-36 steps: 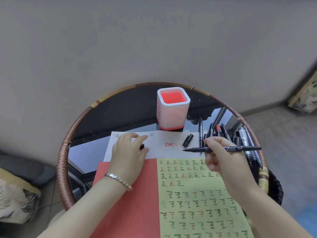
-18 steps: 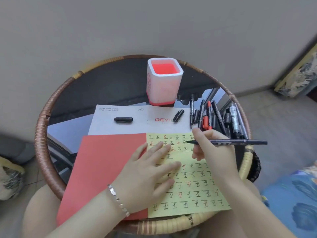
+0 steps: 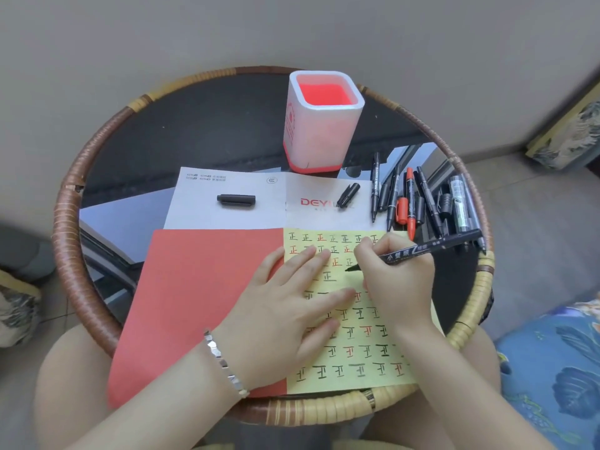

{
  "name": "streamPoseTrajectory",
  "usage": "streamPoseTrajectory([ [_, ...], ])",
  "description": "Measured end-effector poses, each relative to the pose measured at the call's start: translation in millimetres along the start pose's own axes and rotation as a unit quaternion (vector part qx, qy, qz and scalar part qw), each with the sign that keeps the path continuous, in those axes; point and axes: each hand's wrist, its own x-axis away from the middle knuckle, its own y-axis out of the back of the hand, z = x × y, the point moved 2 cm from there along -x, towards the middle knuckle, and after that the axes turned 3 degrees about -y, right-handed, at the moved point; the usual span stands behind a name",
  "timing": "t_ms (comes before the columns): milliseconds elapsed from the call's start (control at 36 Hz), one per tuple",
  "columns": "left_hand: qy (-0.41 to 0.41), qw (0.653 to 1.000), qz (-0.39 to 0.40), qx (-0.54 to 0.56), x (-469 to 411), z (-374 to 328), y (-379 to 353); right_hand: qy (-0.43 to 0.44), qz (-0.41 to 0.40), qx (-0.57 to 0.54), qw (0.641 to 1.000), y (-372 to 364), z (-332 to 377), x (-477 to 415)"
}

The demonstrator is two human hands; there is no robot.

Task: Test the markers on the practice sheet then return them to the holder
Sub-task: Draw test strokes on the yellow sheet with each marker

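Observation:
My right hand (image 3: 397, 277) grips a black marker (image 3: 431, 246), its tip resting on the yellow practice sheet (image 3: 357, 352), which is covered in rows of black and red characters. My left hand (image 3: 285, 316) lies flat, fingers spread, pressing the sheet down beside the red paper (image 3: 201, 293). The white holder with a red inside (image 3: 321, 121) stands at the far side of the table and looks empty. Several markers (image 3: 418, 199), black ones and a red one, lie in a loose pile to the right of the holder.
Two black caps lie on the white printed sheet (image 3: 266, 209): one (image 3: 236, 200) at its middle, one (image 3: 348, 195) near the red logo. The round table has a raised rattan rim (image 3: 68, 241) and dark glass top. A blue patterned cushion (image 3: 552, 368) sits at the right.
My left hand put a cap down on the white sheet and moved onto the yellow sheet. My right hand tilted the marker down so its tip meets the paper. The camera tipped downward.

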Motion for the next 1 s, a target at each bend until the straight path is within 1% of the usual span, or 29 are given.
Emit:
streamPoseTrajectory([
  [111,0.004,1.000,0.006,0.007,0.4,0.5,-0.1,0.000,0.007,-0.001,1.000,-2.5,2.3,3.2],
  [361,0.008,1.000,0.003,0.014,-0.6,-0.2,1.4,0.002,-0.004,0.002,1.000,-4.0,0.6,2.3],
  [722,0.010,1.000,0.011,0.019,-0.3,-0.7,2.1,0.028,0.008,0.013,0.999,-5.7,-0.8,2.6],
  [889,0.010,1.000,0.012,0.023,-0.6,-0.6,1.7,0.034,-0.016,0.022,0.999,-3.7,-1.5,2.1],
  [1000,0.011,1.000,0.011,0.023,-0.5,-0.3,1.6,0.020,-0.014,0.010,1.000,-2.9,-2.3,0.7],
])
